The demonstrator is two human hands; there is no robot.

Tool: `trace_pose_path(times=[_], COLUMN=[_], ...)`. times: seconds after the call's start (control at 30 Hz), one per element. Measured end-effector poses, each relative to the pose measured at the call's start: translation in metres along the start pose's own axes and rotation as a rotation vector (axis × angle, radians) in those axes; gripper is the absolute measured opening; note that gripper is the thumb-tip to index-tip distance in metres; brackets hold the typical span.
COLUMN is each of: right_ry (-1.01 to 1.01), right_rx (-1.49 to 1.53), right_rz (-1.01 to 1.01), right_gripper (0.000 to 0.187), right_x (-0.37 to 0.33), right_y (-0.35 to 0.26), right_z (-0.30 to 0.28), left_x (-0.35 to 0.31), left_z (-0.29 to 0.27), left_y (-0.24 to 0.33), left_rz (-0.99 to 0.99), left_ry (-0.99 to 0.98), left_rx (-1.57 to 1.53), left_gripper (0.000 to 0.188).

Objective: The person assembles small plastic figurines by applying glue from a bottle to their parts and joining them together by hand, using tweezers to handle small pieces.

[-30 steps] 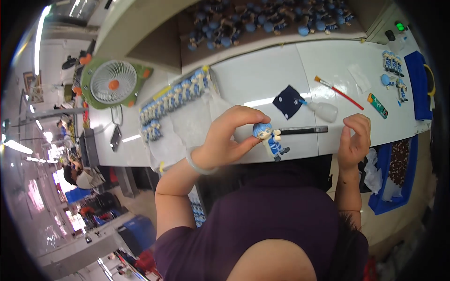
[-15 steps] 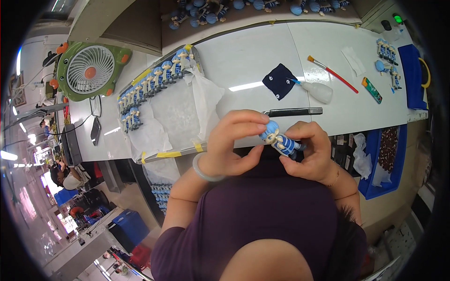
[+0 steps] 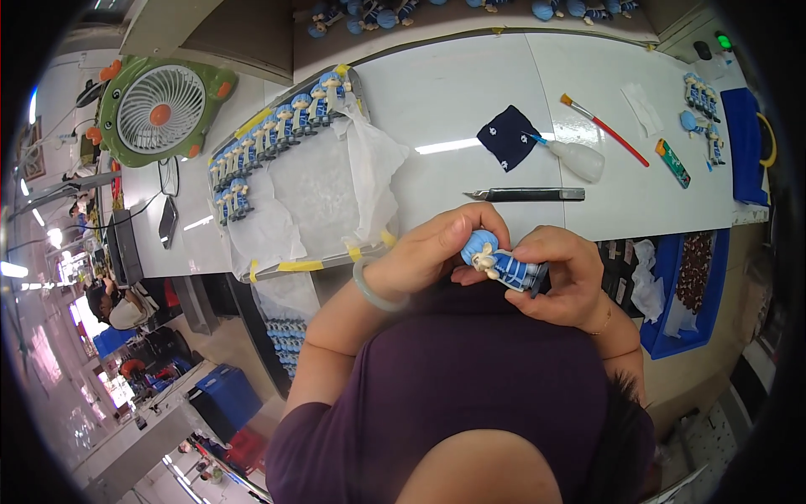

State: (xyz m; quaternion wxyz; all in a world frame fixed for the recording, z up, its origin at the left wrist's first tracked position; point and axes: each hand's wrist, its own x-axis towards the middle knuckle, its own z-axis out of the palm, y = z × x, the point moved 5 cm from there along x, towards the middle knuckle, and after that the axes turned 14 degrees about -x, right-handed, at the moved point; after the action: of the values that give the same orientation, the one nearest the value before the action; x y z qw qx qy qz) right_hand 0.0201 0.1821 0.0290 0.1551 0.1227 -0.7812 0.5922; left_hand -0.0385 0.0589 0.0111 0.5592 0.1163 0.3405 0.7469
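Note:
A small figurine (image 3: 514, 270) with blue hair and a blue-and-white outfit lies tilted between my hands, its head to the left. My right hand (image 3: 569, 273) grips it around the legs and lower body, thumb on top. My left hand (image 3: 441, 252) curls around the head end, its fingers partly hidden behind the hair. Just beyond my hands, a black craft knife (image 3: 537, 195) rests on the white table (image 3: 445, 92). Past the knife are a dark navy cloth (image 3: 506, 144) and a clear squeeze bottle (image 3: 579, 161) with a blue tip, which reaches the cloth.
To the left, a tray (image 3: 290, 267) edged with yellow tape holds rows of similar figurines (image 3: 285, 123) and white sheeting. A green fan (image 3: 159, 111) stands beyond it. Rightward lie a red-handled brush (image 3: 606, 131), a green packet (image 3: 672, 163), more figurines (image 3: 699, 94) and blue bins (image 3: 743, 147).
The figurine has turned in my hands and lies more nearly level. My left fingers have moved from above its head to curl around and behind it. The view has shifted slightly.

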Motion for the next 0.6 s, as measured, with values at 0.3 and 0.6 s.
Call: trace_pose_path(times=[0.3,0.6], right_ry=[-0.085,-0.103], right_rx=[0.329,0.331], right_rz=[0.193,0.228], right_gripper=[0.041,0.039], right_x=[-0.011,-0.014], right_y=[0.018,0.022], right_z=[0.014,0.019], left_x=[-0.006,-0.008], left_z=[0.004,-0.002], left_y=[-0.007,-0.015], left_rz=[-0.175,-0.199], left_ry=[0.164,0.224], left_rx=[-0.381,-0.318], left_gripper=[0.032,0.026])
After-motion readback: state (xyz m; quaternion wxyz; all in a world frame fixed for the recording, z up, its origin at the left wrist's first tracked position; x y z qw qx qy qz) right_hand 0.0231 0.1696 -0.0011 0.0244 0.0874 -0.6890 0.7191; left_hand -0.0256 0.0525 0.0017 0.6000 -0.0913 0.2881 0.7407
